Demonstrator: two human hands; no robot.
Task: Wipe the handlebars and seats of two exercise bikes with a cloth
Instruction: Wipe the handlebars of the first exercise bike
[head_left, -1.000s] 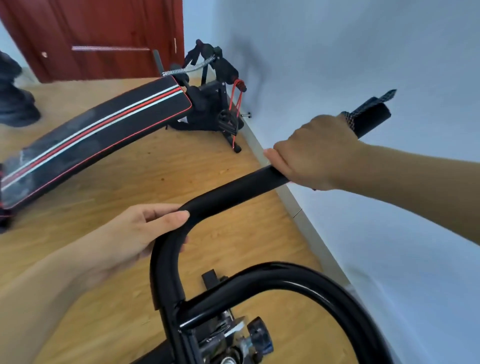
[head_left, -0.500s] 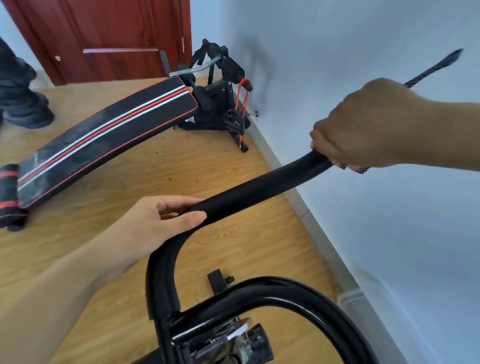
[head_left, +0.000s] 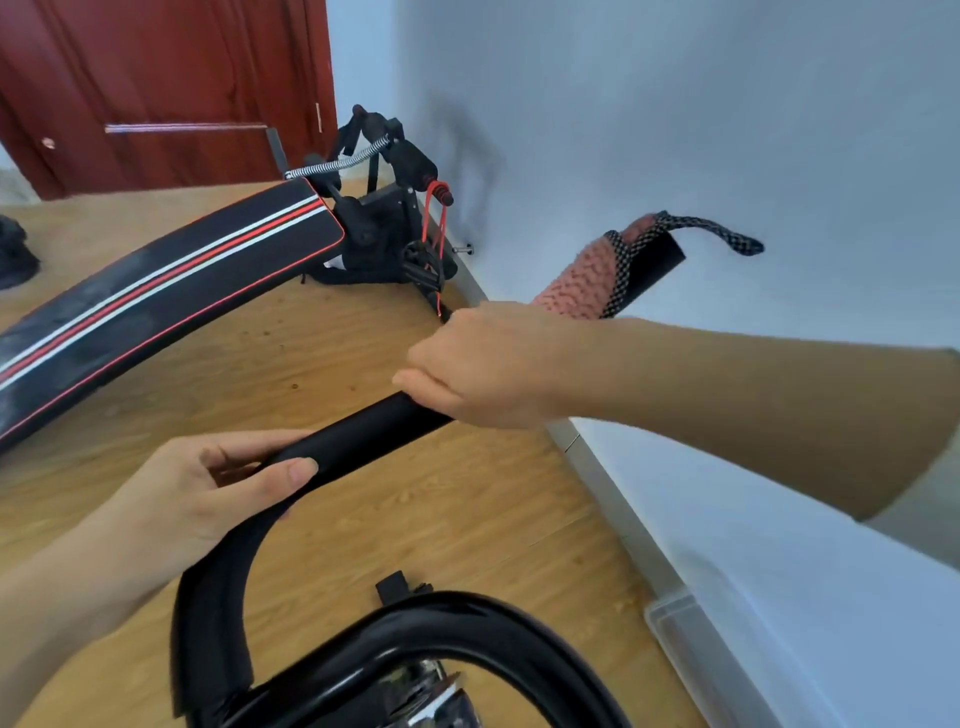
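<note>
— what could have gone wrong there?
— the cloth, i'd say. its loose checked tail hung past the end of the bar. only the right hand, curled tight round bar and cloth together, pinned it. with a slack squeeze it might have dropped to the floor.
— and the other hand?
— the left hand gripped the bend, thumb over, fingers under (steadying it, i guessed).
— what were they made of?
— the bar was a matte black foam tube, curving down to a glossy frame. the cloth was pink, nubbly and soft, and wrapped the bar's far stretch.
</note>
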